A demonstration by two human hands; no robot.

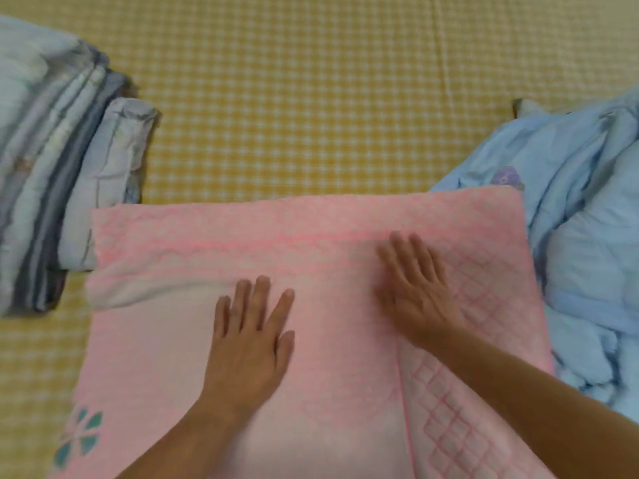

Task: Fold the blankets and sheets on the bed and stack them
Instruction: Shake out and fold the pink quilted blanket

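On the pink blanket point(311, 254), mid-bed on the yellow checked sheet point(311, 98): left hand point(249, 337) and right hand point(415, 288) both flat, fingers straight, pressing. Blanket partly folded; long axis appears to run toward the person. Folded stack point(52, 167) lies left of blanket, nearer left hand; crumpled blue bedding point(587, 219) lies right. Judgement: next fold or carry goes leftward.
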